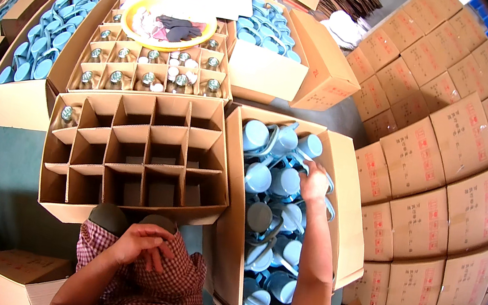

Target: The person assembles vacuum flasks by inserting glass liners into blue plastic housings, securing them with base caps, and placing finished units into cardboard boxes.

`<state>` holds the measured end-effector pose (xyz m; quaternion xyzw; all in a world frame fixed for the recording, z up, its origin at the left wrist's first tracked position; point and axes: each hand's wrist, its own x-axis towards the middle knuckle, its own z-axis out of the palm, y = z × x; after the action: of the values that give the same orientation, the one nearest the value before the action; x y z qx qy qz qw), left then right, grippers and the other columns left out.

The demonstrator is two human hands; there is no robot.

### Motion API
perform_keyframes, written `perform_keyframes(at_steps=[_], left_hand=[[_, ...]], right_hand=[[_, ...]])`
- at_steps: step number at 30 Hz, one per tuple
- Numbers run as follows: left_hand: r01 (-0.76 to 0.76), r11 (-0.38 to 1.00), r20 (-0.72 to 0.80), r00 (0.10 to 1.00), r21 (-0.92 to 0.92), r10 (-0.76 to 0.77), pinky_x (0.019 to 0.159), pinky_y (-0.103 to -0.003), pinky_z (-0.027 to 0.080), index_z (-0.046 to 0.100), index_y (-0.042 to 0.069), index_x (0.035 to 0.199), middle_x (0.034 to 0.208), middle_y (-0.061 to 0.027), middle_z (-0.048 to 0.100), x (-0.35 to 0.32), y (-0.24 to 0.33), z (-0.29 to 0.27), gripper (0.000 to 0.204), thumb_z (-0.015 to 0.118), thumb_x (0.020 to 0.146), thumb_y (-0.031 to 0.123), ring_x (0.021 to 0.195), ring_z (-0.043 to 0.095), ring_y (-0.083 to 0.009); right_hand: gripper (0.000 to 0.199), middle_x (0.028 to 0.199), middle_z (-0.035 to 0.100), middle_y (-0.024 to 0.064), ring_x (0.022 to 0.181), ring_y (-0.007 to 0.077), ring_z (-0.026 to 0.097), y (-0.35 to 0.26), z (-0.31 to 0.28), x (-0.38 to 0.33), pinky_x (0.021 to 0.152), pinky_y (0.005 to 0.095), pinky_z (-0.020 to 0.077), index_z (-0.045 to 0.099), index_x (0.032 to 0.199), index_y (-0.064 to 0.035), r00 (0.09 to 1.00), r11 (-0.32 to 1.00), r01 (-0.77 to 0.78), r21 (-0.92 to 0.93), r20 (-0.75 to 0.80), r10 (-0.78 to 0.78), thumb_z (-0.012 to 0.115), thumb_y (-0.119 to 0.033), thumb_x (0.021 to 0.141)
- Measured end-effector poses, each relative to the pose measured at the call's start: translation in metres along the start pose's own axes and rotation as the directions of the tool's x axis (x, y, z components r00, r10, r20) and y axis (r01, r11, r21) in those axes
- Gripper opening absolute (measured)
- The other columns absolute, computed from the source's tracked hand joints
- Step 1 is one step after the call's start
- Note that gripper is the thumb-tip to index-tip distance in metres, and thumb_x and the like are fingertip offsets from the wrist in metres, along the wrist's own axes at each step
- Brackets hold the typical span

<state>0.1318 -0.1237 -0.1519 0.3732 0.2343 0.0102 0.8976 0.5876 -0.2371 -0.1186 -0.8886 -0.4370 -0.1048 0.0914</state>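
My right hand (pixel 314 183) reaches into the open carton (pixel 228 213) on the right, its fingers closed at the handle of a blue plastic flask casing (pixel 310 146). Several more such casings with looped handles, like this one (pixel 285 182), fill that carton in rows. The fingertips are partly hidden among the handles. My left hand (pixel 143 246) hangs over my lap with loosely bent, parted fingers and nothing in it. Beyond it stands a divided carton (pixel 131 209) with cardboard cells. A glass flask liner (pixel 68 115) sits in its far left cell.
Behind is another divided carton (pixel 146 95) with several glass liners, topped by a yellow basin (pixel 130 30) holding cloths. Cartons of blue casings (pixel 47 40) stand at the left and back. Stacked sealed cartons (pixel 412 220) form a wall on the right.
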Motion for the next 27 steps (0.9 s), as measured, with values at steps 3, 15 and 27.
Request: perform_keyframes(at_steps=[3, 15, 27], left_hand=[[0.008, 1.000, 0.012, 1.000, -0.029, -0.008, 0.042, -0.028, 0.053, 0.051, -0.006, 0.117, 0.093, -0.0251, 0.065, -0.005, 0.003, -0.003, 0.030, 0.048, 0.092, 0.011, 0.062, 0.068, -0.0291], [-0.022, 0.993, 0.062, 0.998, -0.114, 0.030, 0.043, -0.031, 0.054, 0.052, -0.004, 0.117, 0.094, -0.0261, 0.065, -0.026, 0.005, -0.029, 0.029, 0.045, 0.092, 0.009, 0.063, 0.068, -0.0313], [-0.069, 0.995, -0.083, 0.995, -0.078, 0.062, 0.042, -0.029, 0.052, 0.052, -0.007, 0.115, 0.088, -0.0242, 0.065, -0.015, 0.010, 0.003, 0.034, 0.049, 0.091, 0.018, 0.061, 0.067, -0.0295]], right_hand=[[0.045, 0.112, 0.060, 0.0077, 0.109, 0.0295, 0.052, -0.013, 0.031, 0.051, 0.091, 0.0384, 0.0449, 0.058, 0.111, -0.0128, 0.998, 0.993, 0.045, -0.109, -0.035, -0.049, 0.066, -0.004, 0.068], [0.037, 0.139, 0.040, 0.0079, 0.139, 0.0316, 0.016, -0.014, 0.087, 0.081, 0.107, 0.0508, 0.0232, 0.057, 0.119, -0.0139, 0.922, 0.795, 0.041, -0.606, 0.329, 0.203, 0.057, -0.017, 0.082], [0.029, 0.081, 0.061, 0.0119, 0.073, 0.0296, 0.060, -0.077, -0.221, 0.009, 0.065, 0.0371, 0.0474, 0.059, 0.084, -0.0037, 0.858, 0.987, 0.010, -0.158, -0.506, -0.090, 0.077, -0.020, 0.067]])
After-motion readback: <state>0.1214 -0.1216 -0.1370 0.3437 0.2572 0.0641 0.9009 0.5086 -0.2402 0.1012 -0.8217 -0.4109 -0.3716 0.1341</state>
